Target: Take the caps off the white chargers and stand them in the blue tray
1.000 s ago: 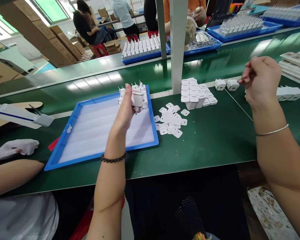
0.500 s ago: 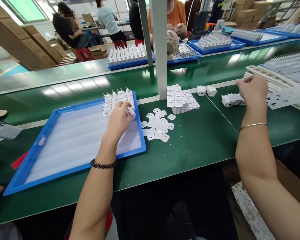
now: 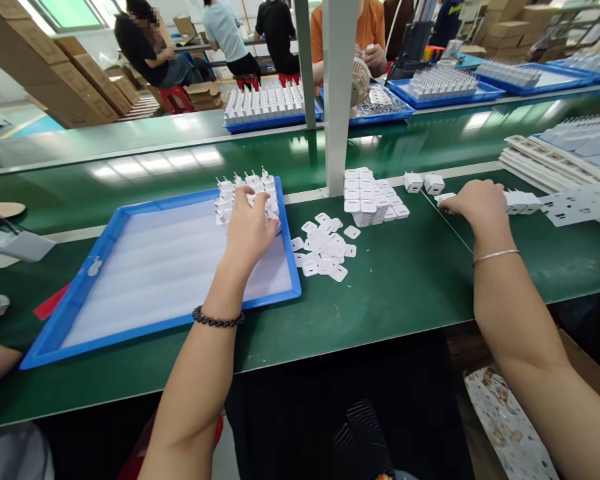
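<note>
Left hand (image 3: 250,230), fingers spread, over white plastic plug adapters (image 3: 225,200) at the right end of the blue-rimmed tray (image 3: 153,323); grip unclear. Right hand (image 3: 480,203), well apart from left, fingertips on a white plastic adapter (image 3: 446,200); firmness unclear. Between hands: loose white square plates (image 3: 325,243); beyond them, stacked white plates (image 3: 363,197).
</note>
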`<state>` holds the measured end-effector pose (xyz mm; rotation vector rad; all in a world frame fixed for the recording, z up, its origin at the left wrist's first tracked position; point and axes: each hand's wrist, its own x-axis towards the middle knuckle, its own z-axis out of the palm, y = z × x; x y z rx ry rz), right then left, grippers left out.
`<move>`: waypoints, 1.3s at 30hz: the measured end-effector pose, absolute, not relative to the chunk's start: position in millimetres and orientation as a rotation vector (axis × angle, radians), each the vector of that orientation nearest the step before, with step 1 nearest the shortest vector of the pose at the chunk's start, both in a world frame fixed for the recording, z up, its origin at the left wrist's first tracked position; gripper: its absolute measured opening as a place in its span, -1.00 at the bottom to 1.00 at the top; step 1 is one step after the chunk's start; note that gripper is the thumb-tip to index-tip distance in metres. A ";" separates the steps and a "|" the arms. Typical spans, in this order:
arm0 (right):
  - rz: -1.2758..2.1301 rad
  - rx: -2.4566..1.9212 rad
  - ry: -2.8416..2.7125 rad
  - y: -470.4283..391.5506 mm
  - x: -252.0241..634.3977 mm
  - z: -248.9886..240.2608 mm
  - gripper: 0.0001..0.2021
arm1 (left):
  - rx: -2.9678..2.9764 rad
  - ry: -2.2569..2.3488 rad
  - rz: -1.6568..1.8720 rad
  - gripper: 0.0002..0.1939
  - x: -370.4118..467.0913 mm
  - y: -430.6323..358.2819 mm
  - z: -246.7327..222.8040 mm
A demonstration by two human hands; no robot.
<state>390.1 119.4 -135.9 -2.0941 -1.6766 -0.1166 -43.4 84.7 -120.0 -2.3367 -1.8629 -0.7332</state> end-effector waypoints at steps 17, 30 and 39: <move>1.268 -1.066 -1.943 59.9 235.1 -149.1 -0.58 | -2.837 -1.477 -0.930 -0.57 27.0 42.6 -135.5; 0.677 -1.144 -2.240 57.5 235.0 -150.0 -0.79 | -3.071 -1.591 -1.530 -0.59 24.2 37.0 -120.5; 0.738 -1.189 -2.051 53.1 264.0 -116.0 -0.82 | -3.375 -1.350 -1.570 -0.57 24.8 33.0 -116.5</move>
